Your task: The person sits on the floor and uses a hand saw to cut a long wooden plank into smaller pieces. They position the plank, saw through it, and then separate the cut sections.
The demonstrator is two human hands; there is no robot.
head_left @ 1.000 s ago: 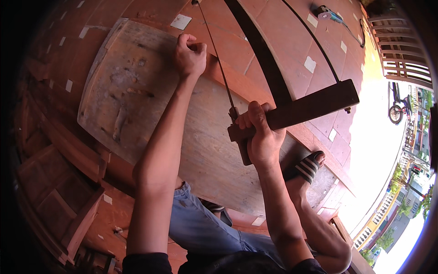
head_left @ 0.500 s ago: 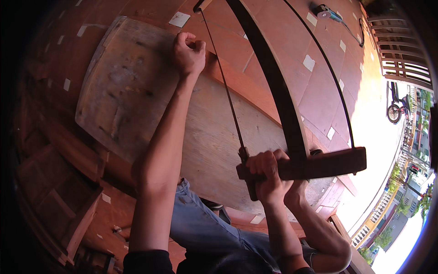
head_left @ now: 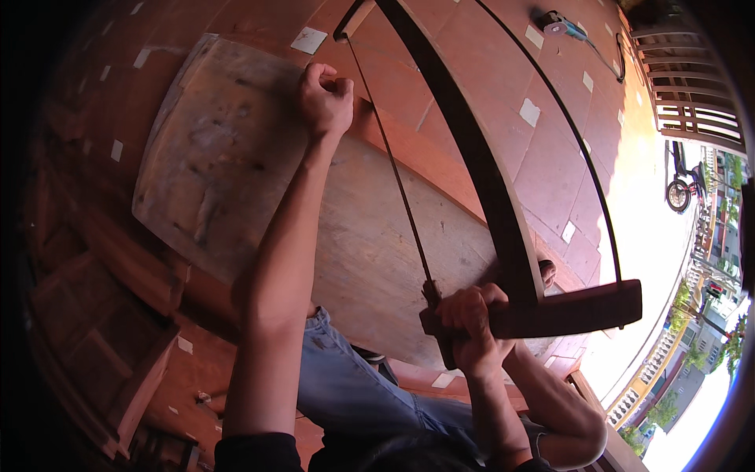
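Note:
My right hand (head_left: 474, 322) is wrapped round the handle end of a large wooden frame saw (head_left: 472, 149). Its thin blade (head_left: 391, 161) slants from the far end down to my fist, over the board. A taut cord runs along the saw's other side. My left hand (head_left: 326, 101), fingers curled, is at the far edge of a broad worn wooden board (head_left: 259, 189), beside a reddish wooden plank (head_left: 425, 173). What lies inside those fingers is hidden. Toes of a bare foot (head_left: 548, 272) show behind the saw's crosspiece.
A blue-green angle grinder (head_left: 562, 25) with a cord lies on the red tiled floor (head_left: 543, 173) at the far right. Wooden furniture parts (head_left: 102, 315) stand at the left. Slatted wooden railing (head_left: 698, 90) and a motorcycle (head_left: 683, 189) are at the right.
My right hand and the saw's handle end have moved nearer to me and slightly right. My left hand stays almost in place.

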